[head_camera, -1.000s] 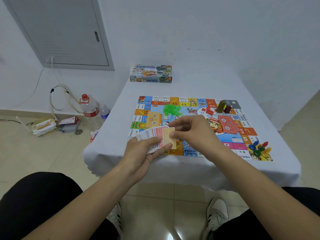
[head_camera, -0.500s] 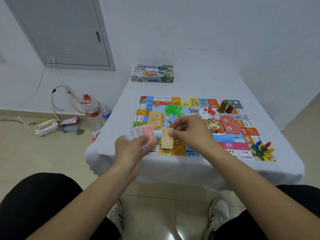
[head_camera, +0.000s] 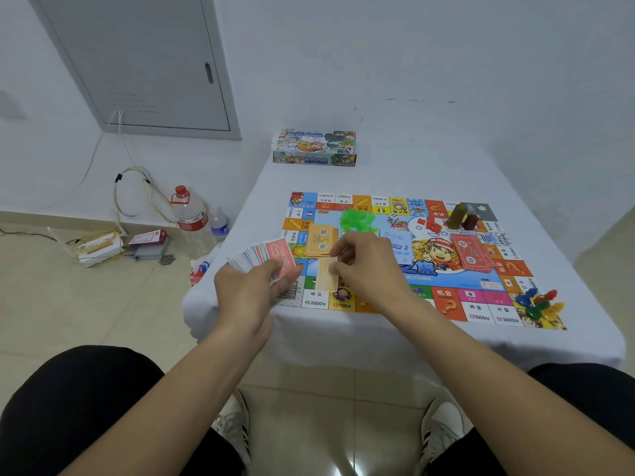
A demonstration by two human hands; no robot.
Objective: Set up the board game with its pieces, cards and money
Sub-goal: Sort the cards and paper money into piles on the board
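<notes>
The colourful game board (head_camera: 481,305) lies flat on the white table (head_camera: 395,338). My left hand (head_camera: 251,290) grips a fanned stack of play money (head_camera: 264,257) with a red 10000 note on top, just off the board's left edge. My right hand (head_camera: 364,266) pinches a single orange note (head_camera: 326,278) over the board's near left part. An orange card pile (head_camera: 319,240) and a red card pile (head_camera: 470,252) lie on the board. Green houses (head_camera: 357,219), a die (head_camera: 392,219), red pieces (head_camera: 433,224) and several pawns (head_camera: 541,304) sit there too.
The game box (head_camera: 314,148) stands at the table's far edge. Two tall blocks (head_camera: 462,216) stand near the board's far right corner. On the floor to the left are water bottles (head_camera: 190,218), cables and small boxes (head_camera: 99,247). My knees and shoes are below the table edge.
My right hand pulled one orange note out of the stack. My left hand moved left with the fanned money, away from the right hand.
</notes>
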